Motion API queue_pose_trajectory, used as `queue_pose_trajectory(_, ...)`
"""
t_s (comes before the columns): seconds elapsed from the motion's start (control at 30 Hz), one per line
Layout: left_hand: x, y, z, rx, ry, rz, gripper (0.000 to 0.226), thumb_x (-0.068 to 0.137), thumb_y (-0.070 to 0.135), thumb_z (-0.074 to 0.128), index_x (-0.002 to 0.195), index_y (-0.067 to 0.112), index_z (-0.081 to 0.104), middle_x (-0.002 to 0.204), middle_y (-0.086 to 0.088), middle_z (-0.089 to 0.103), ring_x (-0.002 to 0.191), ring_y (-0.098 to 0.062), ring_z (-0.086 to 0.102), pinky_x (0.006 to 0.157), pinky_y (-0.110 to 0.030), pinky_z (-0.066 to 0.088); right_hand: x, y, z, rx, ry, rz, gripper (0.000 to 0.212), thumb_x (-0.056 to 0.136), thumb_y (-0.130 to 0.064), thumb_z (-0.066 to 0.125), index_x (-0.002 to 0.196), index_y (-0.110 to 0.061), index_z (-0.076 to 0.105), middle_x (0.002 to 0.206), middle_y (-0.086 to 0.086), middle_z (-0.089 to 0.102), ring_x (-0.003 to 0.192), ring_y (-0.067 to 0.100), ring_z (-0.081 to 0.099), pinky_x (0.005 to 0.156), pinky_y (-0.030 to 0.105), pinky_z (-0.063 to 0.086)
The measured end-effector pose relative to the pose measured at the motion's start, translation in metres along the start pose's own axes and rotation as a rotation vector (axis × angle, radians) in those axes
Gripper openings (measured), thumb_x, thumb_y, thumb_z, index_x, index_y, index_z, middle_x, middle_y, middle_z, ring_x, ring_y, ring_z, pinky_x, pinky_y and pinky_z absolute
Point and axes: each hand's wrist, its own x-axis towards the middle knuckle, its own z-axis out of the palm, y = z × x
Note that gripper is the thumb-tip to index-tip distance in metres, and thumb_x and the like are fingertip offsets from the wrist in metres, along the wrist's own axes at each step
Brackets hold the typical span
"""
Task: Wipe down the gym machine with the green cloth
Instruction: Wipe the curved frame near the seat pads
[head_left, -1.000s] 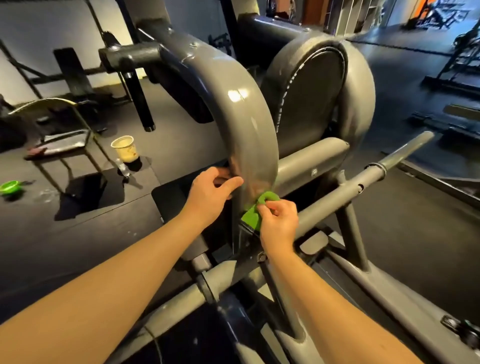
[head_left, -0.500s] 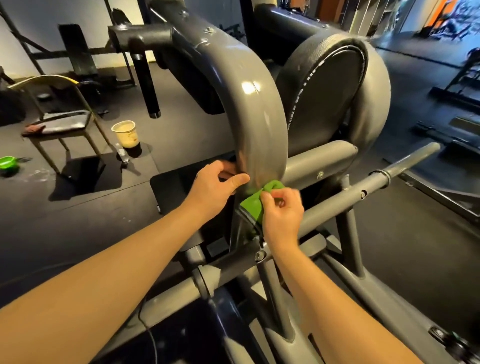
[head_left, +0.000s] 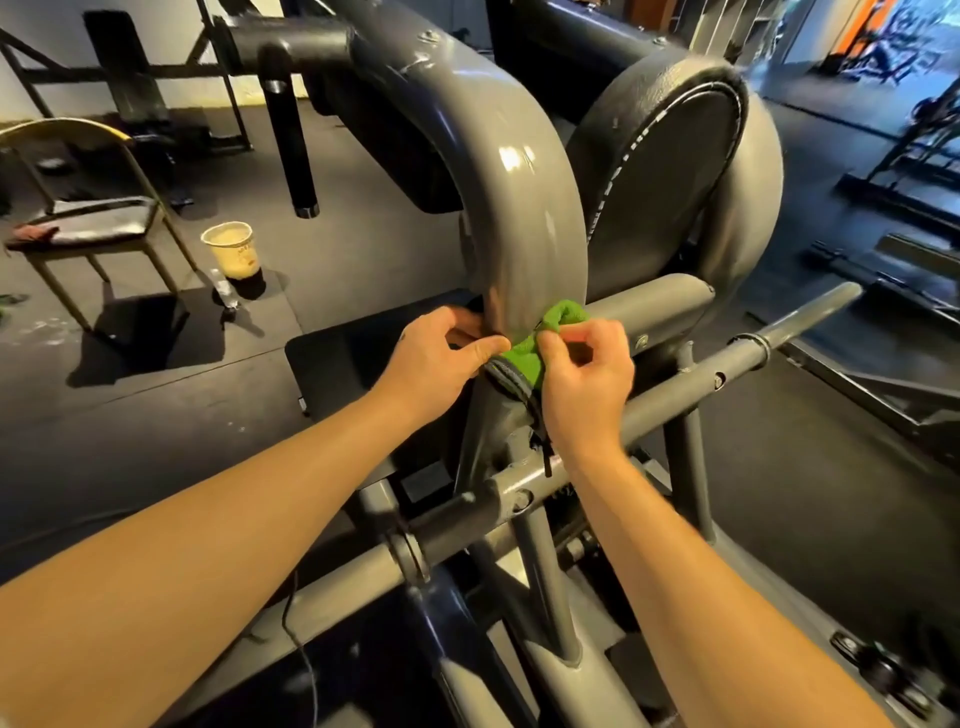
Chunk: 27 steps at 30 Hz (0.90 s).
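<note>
A grey gym machine fills the view, its broad curved arm (head_left: 524, 208) sweeping down to the middle. Bunched at the lower end of that arm is the green cloth (head_left: 540, 338). My right hand (head_left: 587, 379) pinches the cloth from the right and presses it on the metal. My left hand (head_left: 441, 353) grips the left edge of the same arm, thumb touching the cloth's left side. A dark belt edge (head_left: 511, 382) shows just under the cloth.
A black round pad (head_left: 670, 171) sits right of the arm. A grey bar (head_left: 753, 348) runs diagonally below my hands. On the floor at left stand a paper cup (head_left: 231, 249), a small bottle (head_left: 223, 291) and a chair (head_left: 98, 218). More machines stand at right.
The view has drawn closer to the machine. My right hand with the cloth has shifted slightly up the curved arm's lower end; my left hand keeps its grip.
</note>
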Motion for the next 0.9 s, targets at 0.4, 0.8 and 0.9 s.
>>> queue_pose_trajectory(0.4,-0.002,0.004,-0.001,-0.025,-0.005,-0.042,0.036,0.084,0.042,0.081,0.110,0.021,0.068,0.103,0.005,0.072,0.099,-0.013,0.070,0.085,-0.043,0.062,-0.058,0.063,0.020,-0.061,-0.082,0.329,0.018,0.085,-0.004,0.078,0.077,-0.002,0.063,0.094,0.009,0.057,0.075,-0.007,0.054,0.067,0.009,0.041)
queue_pose_trajectory(0.8,-0.003,0.001,0.000,-0.004,-0.019,-0.037,0.037,0.082,0.049,0.080,0.109,0.027,0.067,0.103,0.010,0.070,0.099,-0.010,0.068,0.088,-0.044,0.061,-0.078,0.076,0.029,-0.084,-0.096,0.452,0.021,0.085,-0.009,0.080,0.076,-0.003,0.061,0.094,0.004,0.055,0.076,0.000,0.054,0.067,0.011,0.041)
queue_pose_trajectory(0.9,-0.003,0.006,-0.002,0.010,-0.012,-0.025,0.030,0.085,0.043,0.080,0.106,0.027,0.066,0.103,0.009,0.070,0.099,-0.010,0.068,0.088,-0.044,0.061,-0.058,0.053,0.027,-0.025,-0.005,0.318,0.021,0.082,-0.008,0.082,0.073,-0.005,0.063,0.092,0.005,0.056,0.077,-0.003,0.053,0.069,0.009,0.043)
